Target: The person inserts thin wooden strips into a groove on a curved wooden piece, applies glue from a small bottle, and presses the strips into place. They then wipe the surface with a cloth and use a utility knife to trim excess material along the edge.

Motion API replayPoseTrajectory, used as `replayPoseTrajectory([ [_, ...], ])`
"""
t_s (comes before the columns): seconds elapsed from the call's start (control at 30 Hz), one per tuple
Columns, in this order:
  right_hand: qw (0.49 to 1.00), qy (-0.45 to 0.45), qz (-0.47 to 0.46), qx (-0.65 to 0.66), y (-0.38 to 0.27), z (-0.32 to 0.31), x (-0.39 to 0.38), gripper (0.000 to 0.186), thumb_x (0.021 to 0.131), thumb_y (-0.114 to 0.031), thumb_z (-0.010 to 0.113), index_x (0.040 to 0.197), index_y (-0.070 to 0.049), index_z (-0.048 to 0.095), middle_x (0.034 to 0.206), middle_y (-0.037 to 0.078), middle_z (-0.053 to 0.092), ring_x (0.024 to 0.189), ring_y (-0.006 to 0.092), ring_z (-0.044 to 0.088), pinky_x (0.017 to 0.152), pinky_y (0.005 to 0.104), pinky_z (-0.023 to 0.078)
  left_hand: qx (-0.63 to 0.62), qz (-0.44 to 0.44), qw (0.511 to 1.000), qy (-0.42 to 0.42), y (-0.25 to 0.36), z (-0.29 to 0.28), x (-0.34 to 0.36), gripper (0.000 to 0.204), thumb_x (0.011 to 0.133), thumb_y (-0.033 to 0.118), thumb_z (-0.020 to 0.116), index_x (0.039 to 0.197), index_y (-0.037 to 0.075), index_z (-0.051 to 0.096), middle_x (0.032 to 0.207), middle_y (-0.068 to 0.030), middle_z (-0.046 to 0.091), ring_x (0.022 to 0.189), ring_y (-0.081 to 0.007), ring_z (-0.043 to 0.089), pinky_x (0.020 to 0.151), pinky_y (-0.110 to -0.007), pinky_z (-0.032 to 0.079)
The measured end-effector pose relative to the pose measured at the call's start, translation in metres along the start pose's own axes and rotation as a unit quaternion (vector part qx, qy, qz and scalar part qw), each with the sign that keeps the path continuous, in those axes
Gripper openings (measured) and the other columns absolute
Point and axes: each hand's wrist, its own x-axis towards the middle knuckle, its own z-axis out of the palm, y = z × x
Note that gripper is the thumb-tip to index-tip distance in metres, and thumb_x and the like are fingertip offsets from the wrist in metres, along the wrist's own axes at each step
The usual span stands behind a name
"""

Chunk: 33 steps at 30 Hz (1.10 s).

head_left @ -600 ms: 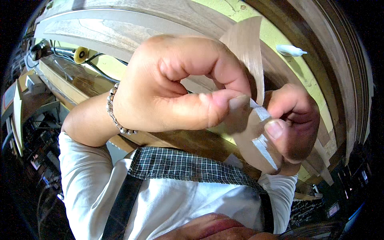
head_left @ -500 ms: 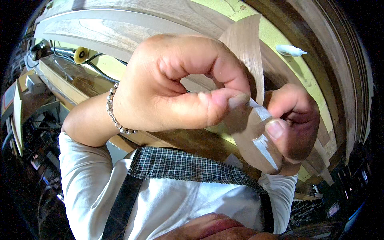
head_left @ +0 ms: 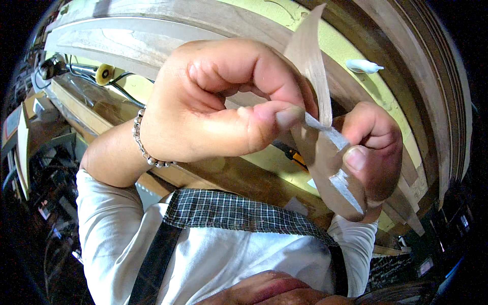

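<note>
Between my hands is a thin, flexible brown wood-veneer strip (head_left: 311, 56) with a wood-grain face; one end curls up past my left fingers. Pale, ragged torn patches (head_left: 336, 139) show along its lower part. My left hand (head_left: 218, 101) is closed, thumb and forefinger pinching the strip at a narrow whitish torn edge. My right hand (head_left: 376, 150) is closed on the lower, loosely bent part, its thumb beside the torn patches. The curled fingers hide some of the strip.
Long curved boards (head_left: 132, 38) lie across a yellow-green tabletop (head_left: 351, 48), with more stacked at right (head_left: 432, 76). A white nozzle bottle (head_left: 363, 66) lies beyond my right hand. An orange-black tool (head_left: 296, 157) sits below the strip. At left are a tool with a yellow disc (head_left: 104, 74) and cables.
My left hand has shifted left and slightly up, and the whitish torn edge stretches longer between my hands. The strip's curled end has risen. The orange-black tool has come into sight.
</note>
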Motion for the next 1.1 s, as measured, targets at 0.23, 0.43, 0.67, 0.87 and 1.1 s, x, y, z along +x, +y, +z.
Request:
replayPoseTrajectory([
  [0.23, 0.998, 0.030, 0.041, 0.037, -0.003, -0.004, -0.002, 0.022, 0.072, -0.018, 0.072, 0.083, -0.002, 0.061, 0.076, 0.003, 0.060, 0.064, 0.0090, 0.055, 0.059, 0.0232, 0.044, -0.031, -0.016, 0.999, 0.023, 0.005, 0.001, 0.002, 0.014, 0.092, 0.016, 0.064, 0.086, 0.005, 0.058, 0.089, -0.0209, 0.069, 0.086, -0.0277, 0.067, 0.078, -0.038, 0.055],
  [0.43, 0.987, 0.039, 0.086, 0.127, -0.009, -0.006, 0.002, 0.024, 0.068, -0.018, 0.073, 0.081, -0.003, 0.059, 0.072, 0.004, 0.061, 0.062, 0.0106, 0.056, 0.058, 0.0237, 0.045, -0.056, -0.018, 0.997, 0.044, 0.005, -0.004, 0.007, 0.018, 0.091, 0.021, 0.064, 0.085, 0.006, 0.056, 0.093, -0.0237, 0.069, 0.086, -0.0273, 0.067, 0.079, -0.038, 0.055],
  [0.67, 0.982, 0.045, 0.056, 0.174, -0.012, -0.007, 0.000, 0.025, 0.069, -0.018, 0.072, 0.080, -0.001, 0.058, 0.072, 0.009, 0.064, 0.060, 0.0130, 0.058, 0.058, 0.0259, 0.048, -0.123, -0.049, 0.990, 0.043, 0.003, -0.018, 0.013, 0.020, 0.092, 0.022, 0.065, 0.087, 0.005, 0.056, 0.095, -0.0250, 0.068, 0.083, -0.0261, 0.067, 0.077, -0.036, 0.056],
  [0.87, 0.979, 0.051, -0.008, 0.199, -0.013, -0.016, -0.003, 0.023, 0.071, -0.017, 0.068, 0.082, 0.000, 0.056, 0.074, 0.013, 0.066, 0.063, 0.0161, 0.061, 0.061, 0.0291, 0.051, -0.177, -0.083, 0.977, 0.085, 0.009, -0.028, 0.015, 0.017, 0.091, 0.022, 0.060, 0.086, 0.006, 0.056, 0.093, -0.0192, 0.066, 0.081, -0.0235, 0.067, 0.079, -0.036, 0.057],
  [1.1, 0.977, 0.026, -0.043, 0.206, -0.019, -0.026, -0.008, 0.020, 0.074, -0.015, 0.066, 0.083, 0.000, 0.056, 0.079, 0.016, 0.068, 0.067, 0.0173, 0.064, 0.066, 0.0302, 0.053, -0.240, -0.039, 0.966, 0.092, 0.010, -0.035, 0.018, 0.019, 0.093, 0.024, 0.059, 0.089, 0.007, 0.054, 0.096, -0.0165, 0.064, 0.085, -0.0214, 0.064, 0.081, -0.035, 0.055],
])
